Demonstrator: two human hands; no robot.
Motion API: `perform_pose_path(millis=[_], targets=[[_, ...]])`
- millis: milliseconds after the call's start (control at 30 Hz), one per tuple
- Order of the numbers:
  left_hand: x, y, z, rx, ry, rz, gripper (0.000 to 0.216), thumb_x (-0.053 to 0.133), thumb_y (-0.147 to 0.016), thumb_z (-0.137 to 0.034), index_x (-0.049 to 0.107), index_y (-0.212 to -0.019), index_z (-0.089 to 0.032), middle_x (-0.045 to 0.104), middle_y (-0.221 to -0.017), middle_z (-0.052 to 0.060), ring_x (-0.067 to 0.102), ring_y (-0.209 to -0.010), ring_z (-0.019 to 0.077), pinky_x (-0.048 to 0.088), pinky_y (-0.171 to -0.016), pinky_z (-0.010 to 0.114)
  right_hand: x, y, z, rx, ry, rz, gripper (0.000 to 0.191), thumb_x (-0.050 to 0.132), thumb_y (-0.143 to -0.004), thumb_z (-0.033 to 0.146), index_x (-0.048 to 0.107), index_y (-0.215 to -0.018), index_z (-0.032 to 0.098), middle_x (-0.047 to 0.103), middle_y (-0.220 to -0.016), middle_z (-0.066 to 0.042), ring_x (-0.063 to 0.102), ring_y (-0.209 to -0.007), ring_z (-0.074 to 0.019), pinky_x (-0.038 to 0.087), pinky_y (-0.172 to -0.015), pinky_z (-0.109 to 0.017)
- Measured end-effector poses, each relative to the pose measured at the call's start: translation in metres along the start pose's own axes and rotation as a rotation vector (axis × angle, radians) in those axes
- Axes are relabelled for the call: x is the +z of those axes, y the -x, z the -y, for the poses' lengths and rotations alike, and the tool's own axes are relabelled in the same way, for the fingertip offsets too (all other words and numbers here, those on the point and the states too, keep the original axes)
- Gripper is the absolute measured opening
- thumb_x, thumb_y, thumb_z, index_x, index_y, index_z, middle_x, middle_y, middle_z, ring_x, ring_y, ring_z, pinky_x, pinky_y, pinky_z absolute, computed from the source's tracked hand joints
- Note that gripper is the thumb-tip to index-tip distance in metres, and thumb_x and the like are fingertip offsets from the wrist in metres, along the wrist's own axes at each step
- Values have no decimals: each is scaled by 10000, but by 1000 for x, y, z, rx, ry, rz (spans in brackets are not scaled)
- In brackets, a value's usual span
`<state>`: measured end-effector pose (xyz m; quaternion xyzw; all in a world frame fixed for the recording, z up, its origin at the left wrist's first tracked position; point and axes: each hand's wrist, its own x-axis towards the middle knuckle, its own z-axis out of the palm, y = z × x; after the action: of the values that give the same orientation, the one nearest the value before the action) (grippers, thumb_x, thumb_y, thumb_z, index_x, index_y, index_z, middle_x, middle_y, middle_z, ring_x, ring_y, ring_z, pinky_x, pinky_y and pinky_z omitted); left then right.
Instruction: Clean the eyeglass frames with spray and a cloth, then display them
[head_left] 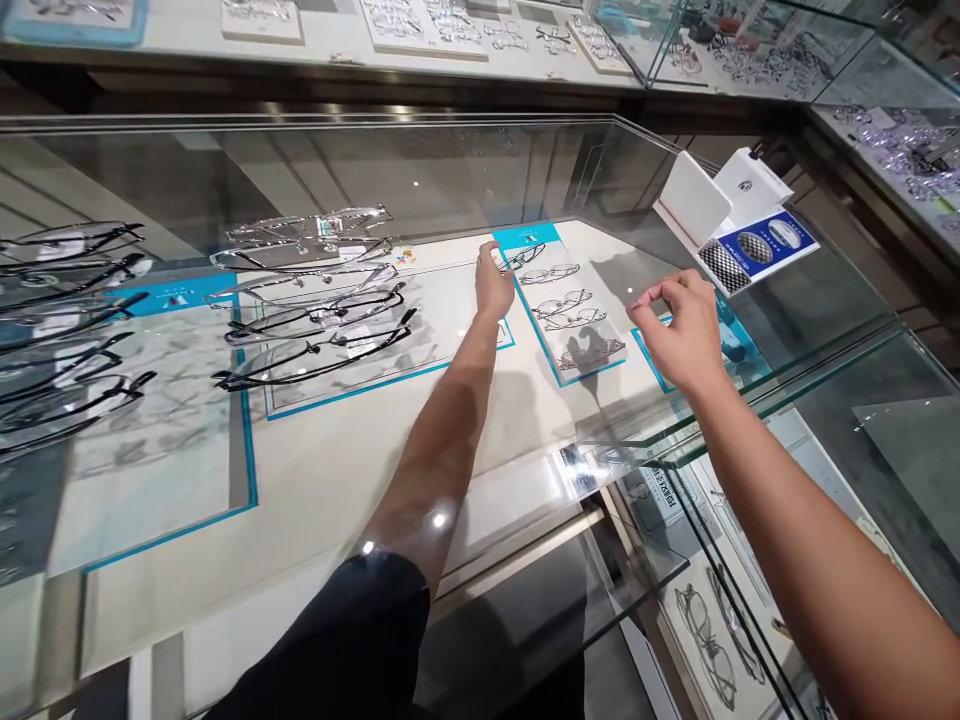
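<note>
My left hand (493, 282) reaches deep into a glass display case, and its fingers close on the end of a dark-framed pair of glasses (523, 258). That pair sits at the top of a white, blue-edged tray (559, 372) holding several thin-rimmed glasses (562, 310). My right hand (679, 330) hovers to the right of the tray, above the case's glass edge. Its fingers are loosely bent and apart, with nothing in them.
A larger tray (450, 350) of dark and silver frames (315, 320) lies to the left, with more black frames (67, 330) at the far left. A white lens-sample stand (739, 225) sits on the glass top at right. More counters of glasses run along the back.
</note>
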<state>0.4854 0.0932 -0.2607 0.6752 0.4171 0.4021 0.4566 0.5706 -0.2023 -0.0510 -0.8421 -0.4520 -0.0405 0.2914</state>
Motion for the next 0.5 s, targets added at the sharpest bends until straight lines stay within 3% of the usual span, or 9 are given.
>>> perform_pose_path(millis=[133, 267, 500], targets=[[-9, 21, -14, 70, -200, -143, 529, 578, -948, 22, 570, -1428, -202, 546, -1626, 167, 428, -1612, 287, 330, -1351, 442, 2, 0, -1, -16, 2, -9, 155, 644, -938, 396, 648, -866, 259, 679, -1141, -122, 598, -1167, -367, 481, -1112, -590], [-9, 37, -22, -93, -432, -218, 341, 644, -996, -126, 639, -1320, -233, 657, -1461, 175, 533, -1455, 399, 396, -1246, 565, 2, 0, 0, 0, -22, -16, 126, 662, -897, 379, 659, -863, 258, 669, -1122, -112, 604, -1159, -372, 473, -1117, -601], [-3, 29, -13, -153, -422, -245, 181, 642, -1051, -206, 666, -1212, -284, 822, -1212, 77, 604, -1317, 381, 381, -1144, 551, 2, 2, 1, 16, -48, -27, 121, 667, -887, 382, 666, -852, 266, 674, -1102, -105, 596, -1132, -361, 492, -1085, -575]])
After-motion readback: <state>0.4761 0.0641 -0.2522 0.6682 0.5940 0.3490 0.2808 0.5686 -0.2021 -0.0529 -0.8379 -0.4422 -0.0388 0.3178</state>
